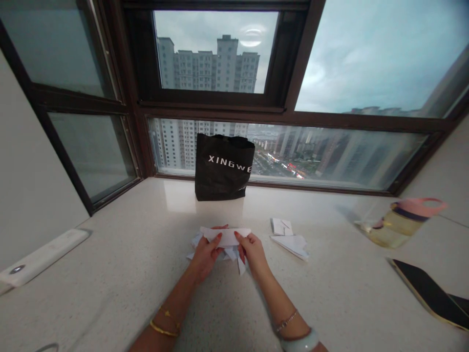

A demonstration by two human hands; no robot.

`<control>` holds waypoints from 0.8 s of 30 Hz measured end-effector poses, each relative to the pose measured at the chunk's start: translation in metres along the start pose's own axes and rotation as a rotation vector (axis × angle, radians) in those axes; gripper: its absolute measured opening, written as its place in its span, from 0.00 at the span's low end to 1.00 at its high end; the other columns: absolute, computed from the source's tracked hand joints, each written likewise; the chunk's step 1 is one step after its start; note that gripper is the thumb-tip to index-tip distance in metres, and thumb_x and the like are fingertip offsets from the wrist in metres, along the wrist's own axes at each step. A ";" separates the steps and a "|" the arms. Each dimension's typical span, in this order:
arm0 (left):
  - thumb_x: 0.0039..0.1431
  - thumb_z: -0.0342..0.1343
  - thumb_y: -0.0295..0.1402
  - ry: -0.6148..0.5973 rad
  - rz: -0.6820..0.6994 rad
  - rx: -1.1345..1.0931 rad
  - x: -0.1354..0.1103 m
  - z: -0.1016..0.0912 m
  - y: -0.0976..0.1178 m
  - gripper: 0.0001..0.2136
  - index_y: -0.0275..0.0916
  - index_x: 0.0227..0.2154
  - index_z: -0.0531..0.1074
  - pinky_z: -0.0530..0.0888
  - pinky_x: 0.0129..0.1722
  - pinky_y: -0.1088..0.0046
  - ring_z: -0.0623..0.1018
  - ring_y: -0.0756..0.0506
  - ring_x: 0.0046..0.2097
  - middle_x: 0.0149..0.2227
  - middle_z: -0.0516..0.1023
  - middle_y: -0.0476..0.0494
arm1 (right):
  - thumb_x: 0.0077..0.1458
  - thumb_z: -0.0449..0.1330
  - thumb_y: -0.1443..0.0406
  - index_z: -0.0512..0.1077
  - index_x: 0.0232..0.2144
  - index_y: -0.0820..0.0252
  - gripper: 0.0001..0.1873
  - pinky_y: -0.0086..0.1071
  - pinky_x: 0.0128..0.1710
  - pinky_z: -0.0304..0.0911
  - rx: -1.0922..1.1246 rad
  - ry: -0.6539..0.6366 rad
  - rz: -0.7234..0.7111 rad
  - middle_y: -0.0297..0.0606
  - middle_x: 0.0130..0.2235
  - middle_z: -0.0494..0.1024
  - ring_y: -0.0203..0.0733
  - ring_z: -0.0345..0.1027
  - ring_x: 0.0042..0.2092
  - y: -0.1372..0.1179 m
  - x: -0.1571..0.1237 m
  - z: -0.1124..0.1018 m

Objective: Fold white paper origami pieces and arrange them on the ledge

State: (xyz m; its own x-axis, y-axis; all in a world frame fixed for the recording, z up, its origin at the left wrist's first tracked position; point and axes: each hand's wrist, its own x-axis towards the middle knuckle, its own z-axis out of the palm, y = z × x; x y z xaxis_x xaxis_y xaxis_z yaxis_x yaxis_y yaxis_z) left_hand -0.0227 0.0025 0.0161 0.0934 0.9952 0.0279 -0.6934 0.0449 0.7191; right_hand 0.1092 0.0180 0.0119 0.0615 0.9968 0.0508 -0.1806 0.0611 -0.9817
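A folded strip of white paper (pixel 227 236) is stretched level between my two hands, just above the counter. My left hand (pixel 205 254) pinches its left part, thumb on top and fingers behind. At the other end, my right hand (pixel 253 252) grips it the same way, thumb on the near face. Beneath the strip lie several loose white paper scraps (pixel 230 253), partly covered by the hands and the strip. To the right of my right hand rest a folded paper square (pixel 281 226) and a pointed folded paper piece (pixel 293 245).
A black bag (pixel 224 168) with white lettering stands by the window. On the right are a bottle (pixel 397 227) with a pink lid and a dark phone-like device (pixel 427 288). A white power strip (pixel 46 256) lies at left on the speckled counter (pixel 128 274).
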 end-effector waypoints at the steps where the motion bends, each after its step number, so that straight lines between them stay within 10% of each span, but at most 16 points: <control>1: 0.42 0.62 0.29 0.010 0.004 -0.011 0.000 0.000 0.000 0.16 0.38 0.38 0.71 0.68 0.44 0.69 0.73 0.45 0.43 0.40 0.75 0.43 | 0.37 0.61 0.49 0.61 0.14 0.60 0.21 0.24 0.09 0.43 0.042 -0.007 0.000 0.27 0.10 0.63 0.28 0.49 0.10 0.001 0.000 -0.001; 15: 0.45 0.59 0.29 -0.056 0.027 0.021 -0.001 0.001 0.003 0.14 0.38 0.38 0.72 0.65 0.47 0.72 0.70 0.45 0.47 0.44 0.73 0.43 | 0.38 0.61 0.51 0.66 0.18 0.61 0.18 0.23 0.08 0.46 -0.155 -0.097 -0.030 0.31 0.12 0.70 0.29 0.52 0.09 -0.002 -0.008 0.012; 24: 0.45 0.59 0.32 -0.011 0.045 0.068 0.000 0.000 0.002 0.12 0.35 0.35 0.74 0.67 0.45 0.71 0.72 0.44 0.45 0.44 0.74 0.40 | 0.35 0.63 0.55 0.66 0.34 0.60 0.23 0.23 0.13 0.51 -0.108 0.074 -0.134 0.22 0.17 0.65 0.29 0.55 0.15 0.014 -0.001 0.007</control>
State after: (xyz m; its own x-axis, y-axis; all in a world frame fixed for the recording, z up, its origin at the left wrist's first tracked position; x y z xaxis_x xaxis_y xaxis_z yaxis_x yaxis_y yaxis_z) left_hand -0.0242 0.0022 0.0181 0.0712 0.9951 0.0681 -0.6467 -0.0059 0.7627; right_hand 0.0993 0.0186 -0.0007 0.1505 0.9733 0.1730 -0.0595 0.1836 -0.9812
